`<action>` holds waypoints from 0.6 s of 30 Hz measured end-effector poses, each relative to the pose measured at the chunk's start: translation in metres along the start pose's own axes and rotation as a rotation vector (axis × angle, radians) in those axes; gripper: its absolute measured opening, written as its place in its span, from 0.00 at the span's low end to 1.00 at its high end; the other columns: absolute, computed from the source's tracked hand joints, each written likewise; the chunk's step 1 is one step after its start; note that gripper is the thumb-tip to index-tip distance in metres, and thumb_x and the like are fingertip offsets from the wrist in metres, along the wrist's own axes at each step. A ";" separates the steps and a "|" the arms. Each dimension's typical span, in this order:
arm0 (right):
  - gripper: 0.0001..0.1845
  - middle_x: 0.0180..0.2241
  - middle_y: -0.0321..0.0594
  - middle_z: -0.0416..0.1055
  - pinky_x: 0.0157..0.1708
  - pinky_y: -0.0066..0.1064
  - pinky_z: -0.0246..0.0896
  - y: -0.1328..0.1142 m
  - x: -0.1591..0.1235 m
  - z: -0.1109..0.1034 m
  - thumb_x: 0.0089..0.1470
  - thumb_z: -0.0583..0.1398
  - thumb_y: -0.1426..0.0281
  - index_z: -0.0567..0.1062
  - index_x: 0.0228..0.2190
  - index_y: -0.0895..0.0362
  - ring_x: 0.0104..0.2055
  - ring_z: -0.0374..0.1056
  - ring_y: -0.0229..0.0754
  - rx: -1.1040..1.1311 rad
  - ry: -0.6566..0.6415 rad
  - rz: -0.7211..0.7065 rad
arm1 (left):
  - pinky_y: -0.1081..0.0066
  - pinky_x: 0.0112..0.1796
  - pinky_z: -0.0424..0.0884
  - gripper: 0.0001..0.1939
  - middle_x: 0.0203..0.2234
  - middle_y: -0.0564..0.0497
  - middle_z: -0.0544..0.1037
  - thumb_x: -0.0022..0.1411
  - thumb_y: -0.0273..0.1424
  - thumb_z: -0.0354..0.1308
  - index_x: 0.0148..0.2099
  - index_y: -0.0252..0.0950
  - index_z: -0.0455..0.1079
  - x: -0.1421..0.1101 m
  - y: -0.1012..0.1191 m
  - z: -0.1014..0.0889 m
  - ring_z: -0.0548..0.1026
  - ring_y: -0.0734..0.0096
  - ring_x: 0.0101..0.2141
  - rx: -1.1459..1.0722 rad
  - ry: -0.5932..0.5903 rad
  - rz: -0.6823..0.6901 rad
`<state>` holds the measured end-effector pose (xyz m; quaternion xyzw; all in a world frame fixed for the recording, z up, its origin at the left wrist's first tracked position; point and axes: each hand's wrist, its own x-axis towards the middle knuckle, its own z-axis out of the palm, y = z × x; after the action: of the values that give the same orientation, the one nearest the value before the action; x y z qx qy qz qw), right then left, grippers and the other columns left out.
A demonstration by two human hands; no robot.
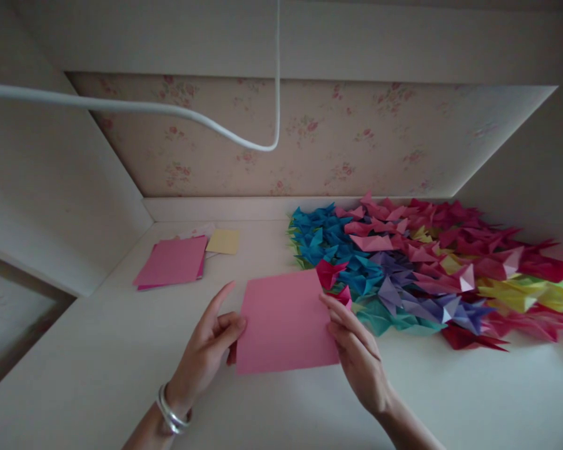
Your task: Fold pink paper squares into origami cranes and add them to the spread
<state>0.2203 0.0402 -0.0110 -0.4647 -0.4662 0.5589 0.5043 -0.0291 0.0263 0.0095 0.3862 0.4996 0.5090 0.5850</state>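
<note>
A square sheet of pink origami paper (286,325) is held up between my two hands, flat and unfolded, tilted toward me. My left hand (216,337) pinches its left edge between thumb and curled fingers, with the index finger pointing up and away. On the right edge, my right hand (356,344) grips the sheet; its thumb is mostly out of sight. Just behind the sheet's upper right corner lie dark pink folded pieces (331,275), partly covered by it. A silver bangle (171,412) circles my left wrist.
A stack of pink paper squares (171,262) lies at the left on the white table (122,350), beside a small yellow paper (223,241). Many folded paper cranes (394,256) in several colours cover the right side. A white cable (169,109) hangs in front of the floral wall panel (304,137).
</note>
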 end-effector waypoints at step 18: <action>0.16 0.41 0.44 0.79 0.30 0.30 0.66 -0.010 -0.004 -0.001 0.57 0.60 0.63 0.79 0.45 0.52 0.35 0.73 0.47 -0.154 -0.191 -0.177 | 0.71 0.35 0.76 0.11 0.39 0.48 0.82 0.44 0.32 0.73 0.34 0.44 0.83 -0.005 0.012 -0.002 0.80 0.56 0.40 0.198 0.032 0.226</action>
<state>0.2228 0.0370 -0.0008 -0.4036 -0.5926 0.5165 0.4681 -0.0337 0.0234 0.0212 0.4877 0.5100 0.5259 0.4747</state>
